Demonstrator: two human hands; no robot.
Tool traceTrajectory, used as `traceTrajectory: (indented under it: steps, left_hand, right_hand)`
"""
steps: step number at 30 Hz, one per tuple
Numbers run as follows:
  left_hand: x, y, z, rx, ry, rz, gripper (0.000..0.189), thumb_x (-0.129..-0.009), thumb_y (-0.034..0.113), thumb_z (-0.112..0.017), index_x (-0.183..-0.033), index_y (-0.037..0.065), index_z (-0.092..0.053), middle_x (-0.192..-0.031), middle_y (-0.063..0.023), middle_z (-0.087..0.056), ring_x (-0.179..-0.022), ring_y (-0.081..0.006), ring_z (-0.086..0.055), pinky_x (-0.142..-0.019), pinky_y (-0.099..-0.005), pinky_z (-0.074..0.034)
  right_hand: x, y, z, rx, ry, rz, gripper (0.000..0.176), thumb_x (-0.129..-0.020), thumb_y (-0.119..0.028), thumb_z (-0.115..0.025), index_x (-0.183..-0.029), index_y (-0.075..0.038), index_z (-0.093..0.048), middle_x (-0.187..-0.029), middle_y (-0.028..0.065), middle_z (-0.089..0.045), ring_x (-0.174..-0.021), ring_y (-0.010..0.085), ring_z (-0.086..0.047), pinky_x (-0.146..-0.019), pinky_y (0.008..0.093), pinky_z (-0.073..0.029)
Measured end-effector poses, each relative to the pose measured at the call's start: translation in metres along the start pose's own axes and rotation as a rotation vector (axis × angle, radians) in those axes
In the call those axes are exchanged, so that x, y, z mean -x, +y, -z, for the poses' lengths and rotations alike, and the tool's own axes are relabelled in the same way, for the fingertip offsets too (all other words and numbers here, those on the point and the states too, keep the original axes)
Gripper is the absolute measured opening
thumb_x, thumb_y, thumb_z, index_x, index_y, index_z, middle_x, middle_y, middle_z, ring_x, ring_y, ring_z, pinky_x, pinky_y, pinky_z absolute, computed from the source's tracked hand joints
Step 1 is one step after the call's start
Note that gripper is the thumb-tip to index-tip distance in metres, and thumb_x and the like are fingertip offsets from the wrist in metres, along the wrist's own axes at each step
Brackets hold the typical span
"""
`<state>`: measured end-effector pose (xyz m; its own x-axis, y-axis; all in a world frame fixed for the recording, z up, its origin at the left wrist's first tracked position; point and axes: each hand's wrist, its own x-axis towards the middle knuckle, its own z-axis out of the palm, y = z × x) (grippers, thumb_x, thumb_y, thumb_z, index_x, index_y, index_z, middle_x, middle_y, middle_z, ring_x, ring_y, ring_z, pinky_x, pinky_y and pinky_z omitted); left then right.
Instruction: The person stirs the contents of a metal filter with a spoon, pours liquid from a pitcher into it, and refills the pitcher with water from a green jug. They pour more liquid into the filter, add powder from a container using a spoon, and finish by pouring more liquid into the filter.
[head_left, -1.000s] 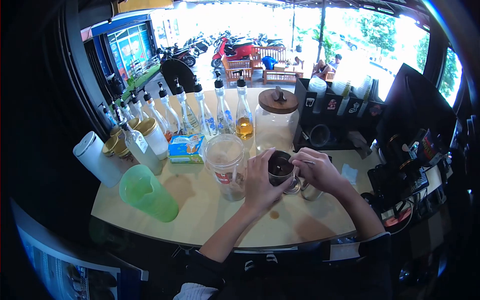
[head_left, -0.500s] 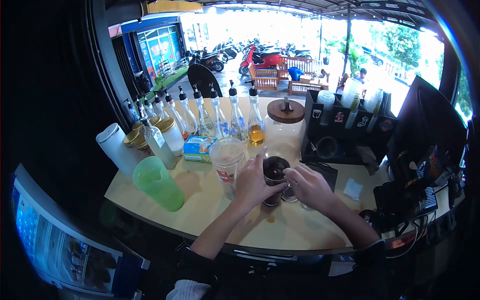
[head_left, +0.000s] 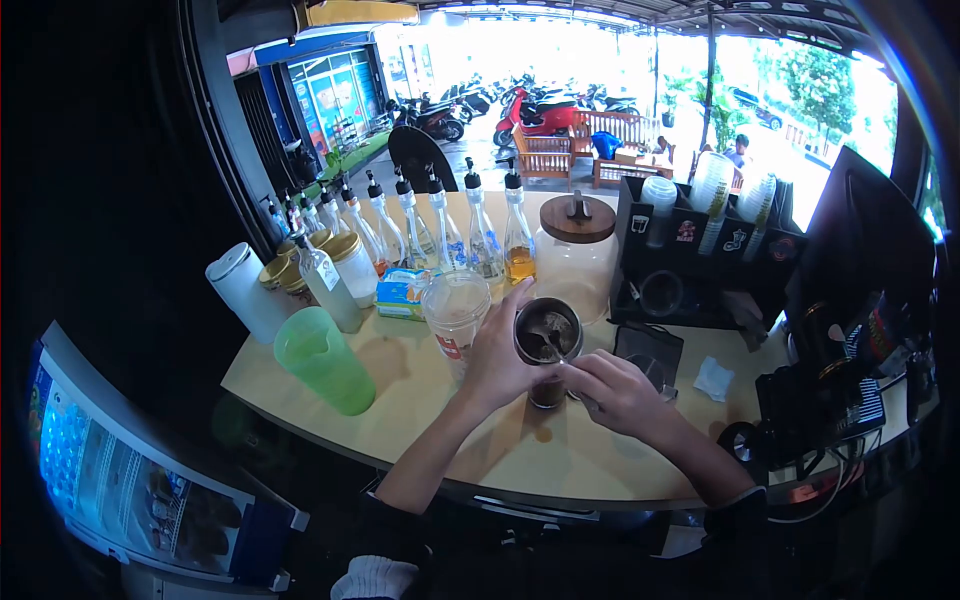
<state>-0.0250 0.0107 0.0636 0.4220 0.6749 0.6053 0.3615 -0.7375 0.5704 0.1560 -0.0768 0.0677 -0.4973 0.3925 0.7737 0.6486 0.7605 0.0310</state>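
My left hand (head_left: 503, 345) is closed around the side of a cup (head_left: 576, 322) with a shiny rim, steadying it over the counter. Dark brown liquid with some foam shows through the cup's open top. Between the fingers of my right hand (head_left: 615, 393) is the handle of a spoon (head_left: 553, 347), whose lower end dips into the liquid. A clear plastic jar (head_left: 452, 300) stands just left of my left hand. Behind the cup is a large glass jar (head_left: 578, 265) with a wooden lid.
Pump bottles (head_left: 478, 240) line the back of the counter (head_left: 420, 440). At left stand a green pitcher (head_left: 325, 362), a tissue pack (head_left: 402, 293) and gold-lidded jars (head_left: 350, 265). A black cup organizer (head_left: 690, 260), a crumpled tissue (head_left: 713, 378) and dark equipment (head_left: 800, 410) are on the right.
The cup's opening now faces me more, showing the liquid inside. My right hand has moved slightly down with the spoon. The whole view has shifted a little.
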Motion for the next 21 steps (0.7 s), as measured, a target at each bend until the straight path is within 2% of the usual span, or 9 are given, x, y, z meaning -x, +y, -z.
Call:
traceTrajectory:
  steps: [2,4,6,7,9,12,16,18,21]
  left_hand:
    - [-0.002,-0.001,0.001,0.062,-0.016,-0.008,0.105,-0.058,0.031,-0.089,-0.142,0.007,-0.032,-0.12,-0.0173,-0.057,-0.113,-0.0327,-0.056,-0.098,-0.043,-0.044]
    - [-0.003,-0.002,0.001,0.125,-0.034,-0.013,0.105,-0.057,0.029,-0.09,-0.142,0.007,-0.032,-0.121,-0.0171,-0.056,-0.115,-0.0324,-0.055,-0.099,-0.0425,-0.044]
    - [-0.003,-0.004,0.002,0.118,-0.024,-0.064,0.107,-0.056,0.021,-0.091,-0.143,0.008,-0.032,-0.12,-0.0148,-0.056,-0.113,-0.0256,-0.058,-0.097,-0.0374,-0.048]
    - [-0.004,-0.005,0.002,0.12,-0.025,-0.066,0.107,-0.056,0.021,-0.091,-0.143,0.008,-0.032,-0.12,-0.0148,-0.056,-0.113,-0.0256,-0.058,-0.097,-0.0374,-0.048]
    - [-0.007,-0.006,0.004,0.17,-0.078,-0.05,0.108,-0.056,0.024,-0.09,-0.143,0.008,-0.03,-0.123,-0.0163,-0.055,-0.117,-0.0311,-0.055,-0.102,-0.0414,-0.044]
    - [-0.009,-0.005,0.008,0.187,-0.116,-0.06,0.107,-0.056,0.021,-0.09,-0.144,0.01,-0.029,-0.126,-0.0164,-0.052,-0.118,-0.0305,-0.053,-0.103,-0.0408,-0.043]
    - [-0.014,-0.006,0.013,0.201,-0.168,-0.079,0.106,-0.057,0.019,-0.089,-0.145,0.011,-0.029,-0.129,-0.0158,-0.05,-0.12,-0.0301,-0.051,-0.104,-0.0399,-0.042]
    - [-0.016,-0.005,0.016,0.233,-0.221,-0.071,0.104,-0.058,0.016,-0.087,-0.144,0.011,-0.029,-0.131,-0.0154,-0.048,-0.121,-0.03,-0.05,-0.106,-0.0395,-0.041]
    - [-0.019,-0.007,0.015,0.192,-0.217,-0.125,0.108,-0.055,0.017,-0.09,-0.144,0.01,-0.031,-0.129,-0.0143,-0.053,-0.121,-0.0267,-0.053,-0.106,-0.0396,-0.041]
  right_hand:
    - [-0.001,0.0,0.002,-0.037,0.002,0.02,0.045,-0.065,-0.001,-0.068,-0.109,-0.002,-0.059,-0.086,0.0075,-0.053,-0.074,0.0229,-0.059,-0.064,0.0341,-0.051]
    - [-0.001,0.002,0.012,0.079,0.01,-0.014,0.044,-0.066,-0.001,-0.068,-0.109,-0.002,-0.059,-0.087,0.0077,-0.053,-0.074,0.023,-0.059,-0.064,0.0344,-0.051]
    - [0.001,0.004,0.011,0.055,0.023,-0.042,0.043,-0.066,-0.001,-0.068,-0.108,-0.003,-0.06,-0.086,0.0076,-0.053,-0.074,0.0234,-0.059,-0.065,0.0345,-0.052]
    - [0.001,0.003,0.011,0.034,0.002,-0.033,0.043,-0.066,0.0,-0.068,-0.108,-0.003,-0.06,-0.086,0.0075,-0.053,-0.075,0.0232,-0.059,-0.064,0.0345,-0.052]
    - [-0.001,0.001,0.011,0.016,-0.02,-0.023,0.043,-0.067,0.0,-0.068,-0.108,-0.003,-0.06,-0.086,0.0074,-0.054,-0.075,0.023,-0.059,-0.064,0.0344,-0.052]
    - [-0.002,-0.001,0.013,-0.042,-0.036,-0.012,0.042,-0.068,0.001,-0.068,-0.109,-0.003,-0.06,-0.087,0.0078,-0.054,-0.077,0.0229,-0.06,-0.063,0.0339,-0.052]
    - [0.0,0.003,0.016,-0.008,-0.031,-0.1,0.046,-0.068,0.002,-0.069,-0.112,-0.005,-0.06,-0.091,0.0077,-0.057,-0.081,0.0234,-0.061,-0.065,0.0338,-0.053]
    - [0.002,0.0,0.013,-0.102,-0.085,-0.076,0.047,-0.067,0.001,-0.071,-0.113,-0.005,-0.061,-0.092,0.0077,-0.058,-0.082,0.0239,-0.062,-0.066,0.0344,-0.054]
    - [0.002,0.003,0.017,-0.063,-0.02,-0.127,0.044,-0.07,0.001,-0.07,-0.112,-0.005,-0.061,-0.093,0.0085,-0.058,-0.082,0.0247,-0.062,-0.068,0.0348,-0.054]
